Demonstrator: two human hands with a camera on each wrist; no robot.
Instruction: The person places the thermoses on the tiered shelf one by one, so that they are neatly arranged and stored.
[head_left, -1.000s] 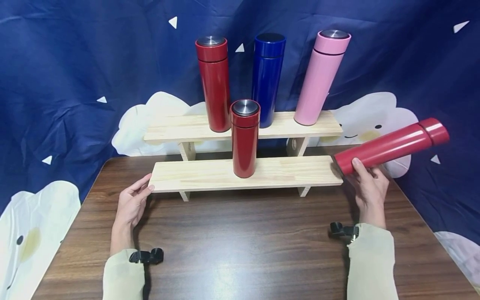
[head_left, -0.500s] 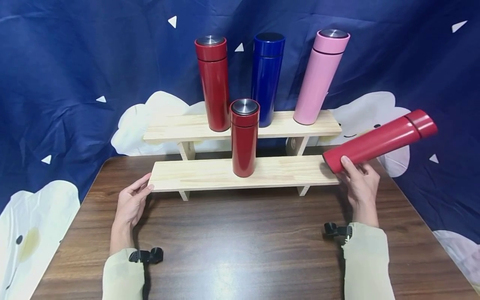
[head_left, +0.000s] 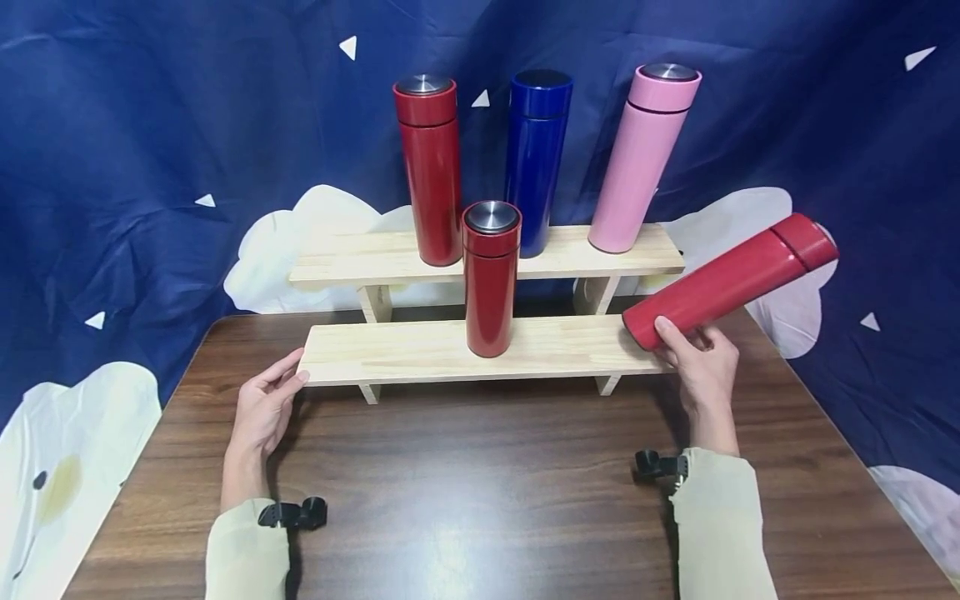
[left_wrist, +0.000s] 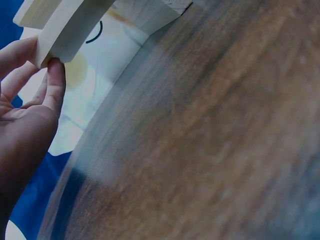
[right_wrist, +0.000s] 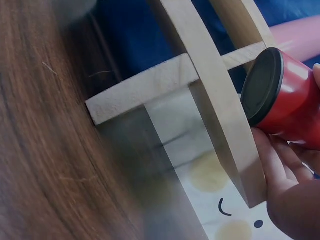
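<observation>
My right hand (head_left: pixel 705 367) grips a red thermos bottle (head_left: pixel 727 279) near its base, over the right end of the lower wooden shelf (head_left: pixel 405 350). The bottle leans far over, cap up to the right; its black base (right_wrist: pixel 262 86) shows in the right wrist view, close to the board. With thumb and fingers, my left hand (head_left: pixel 262 404) pinches the left end of that shelf; the left wrist view shows the fingers (left_wrist: pixel 56 85) at the board's corner. Another red thermos (head_left: pixel 491 292) stands upright at the middle of the lower shelf.
On the upper wooden shelf (head_left: pixel 345 258) behind stand a red thermos (head_left: pixel 431 183), a blue one (head_left: pixel 536 167) and a pink one (head_left: pixel 641 167). A dark wood table (head_left: pixel 465 483) carries the shelves. The blue curtain (head_left: pixel 150 125) with white cloud prints hangs behind.
My right hand has moved left with the red thermos, from beyond the lower shelf's right end to over it. The left hand keeps its place on the shelf.
</observation>
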